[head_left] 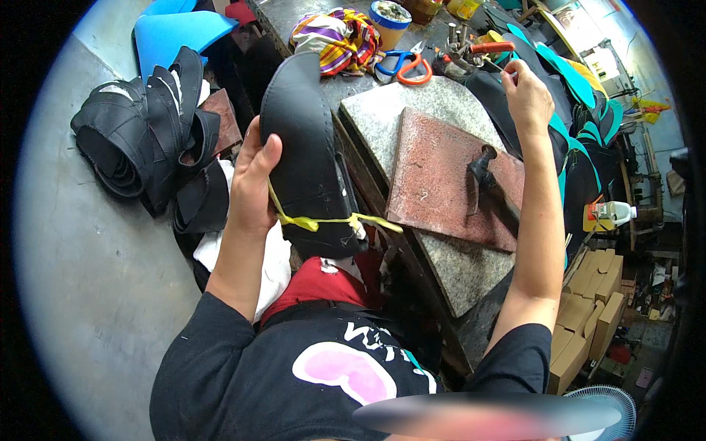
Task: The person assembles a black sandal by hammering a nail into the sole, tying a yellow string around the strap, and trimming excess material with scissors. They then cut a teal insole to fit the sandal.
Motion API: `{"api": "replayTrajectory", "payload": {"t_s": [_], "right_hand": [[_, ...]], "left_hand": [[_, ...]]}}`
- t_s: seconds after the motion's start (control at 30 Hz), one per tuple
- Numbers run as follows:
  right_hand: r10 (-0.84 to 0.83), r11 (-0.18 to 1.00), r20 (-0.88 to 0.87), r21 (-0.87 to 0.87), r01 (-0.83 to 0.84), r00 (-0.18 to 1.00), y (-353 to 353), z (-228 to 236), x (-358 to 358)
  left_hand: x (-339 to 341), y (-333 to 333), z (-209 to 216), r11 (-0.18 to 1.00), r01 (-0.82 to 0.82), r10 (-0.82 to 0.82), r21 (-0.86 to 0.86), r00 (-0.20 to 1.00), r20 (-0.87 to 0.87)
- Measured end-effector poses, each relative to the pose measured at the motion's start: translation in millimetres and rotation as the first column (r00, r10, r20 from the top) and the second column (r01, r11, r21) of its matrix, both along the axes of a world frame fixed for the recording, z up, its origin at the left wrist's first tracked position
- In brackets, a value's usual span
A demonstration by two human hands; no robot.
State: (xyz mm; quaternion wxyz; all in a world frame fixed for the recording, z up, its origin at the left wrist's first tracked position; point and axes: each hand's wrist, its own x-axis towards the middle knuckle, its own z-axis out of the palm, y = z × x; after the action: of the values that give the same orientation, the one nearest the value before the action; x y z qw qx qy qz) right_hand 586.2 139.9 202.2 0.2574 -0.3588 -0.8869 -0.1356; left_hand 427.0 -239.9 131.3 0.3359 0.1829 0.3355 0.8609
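My left hand is closed around the edge of a bundle of black shoe uppers, held upright in front of me. The uppers have a stitched, curved rim, and a yellow strip runs around their lower part with a knot and loose end. Off to the right, my right hand is raised with thumb and fingers pinched together. It is beside a tool with an orange handle and over dark sheet pieces. Whatever is between its fingertips is too small to make out.
A hammer lies on a reddish stone slab, atop a speckled grey slab. Scissors, patterned cloth and a tub sit behind. More black uppers are heaped left; cartons stand right.
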Motion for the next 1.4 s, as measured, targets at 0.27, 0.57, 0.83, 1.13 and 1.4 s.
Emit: {"api": "replayTrajectory", "payload": {"t_s": [0.27, 0.57, 0.83, 1.13, 1.4], "right_hand": [[-0.052, 0.967, 0.260, 0.255, -0.017, 0.964, 42.4, -4.0, -44.0], [-0.049, 0.972, 0.291, -0.204, 0.112, 0.956, 51.2, -14.8, -40.1], [-0.109, 0.562, -0.689, -0.637, -0.527, 0.717, 68.7, -32.6, -67.9], [-0.144, 0.952, -0.188, -0.294, 0.084, 0.972, 71.5, -47.4, -70.4], [0.047, 0.986, -0.005, -0.160, -0.048, 0.999, 9.9, -11.6, -39.0]], "left_hand": [[6.2, -9.2, 5.1, 0.997, -0.064, 0.077, 0.053, 0.947, -0.312], [3.5, -9.8, 2.7, 0.997, -0.059, 0.068, 0.049, 0.976, -0.204], [7.6, -5.8, 5.4, 0.998, -0.055, 0.059, 0.024, 0.977, -0.206], [7.6, -12.5, 10.4, 0.998, -0.054, 0.060, 0.041, 0.982, -0.180], [24.6, 1.6, 32.1, 0.986, -0.144, 0.158, 0.079, 0.964, -0.214]]}}
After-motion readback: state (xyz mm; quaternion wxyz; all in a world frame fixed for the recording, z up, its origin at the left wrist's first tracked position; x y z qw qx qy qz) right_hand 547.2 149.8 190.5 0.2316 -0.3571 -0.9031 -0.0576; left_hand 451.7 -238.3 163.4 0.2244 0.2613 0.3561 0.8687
